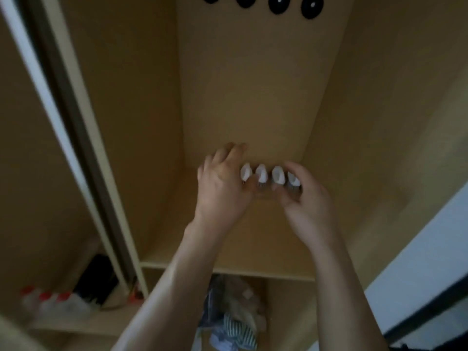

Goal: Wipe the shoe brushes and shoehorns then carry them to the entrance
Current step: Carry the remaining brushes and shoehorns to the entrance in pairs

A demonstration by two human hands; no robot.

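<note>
Brushes (269,176): four, white-handled, in row | left hand (222,182), right hand (307,196): grip curled round row ends

Four white-handled brushes (270,176) stand on the shelf (266,239).

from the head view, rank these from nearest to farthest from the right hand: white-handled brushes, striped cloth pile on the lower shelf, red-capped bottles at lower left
1. The row of white-handled brushes sits at the fingertips of the right hand, on the cupboard shelf.
2. The striped cloth pile lies below the hands, on the lower shelf.
3. The red-capped clear bottles stand far off at lower left, in the neighbouring compartment.
</note>
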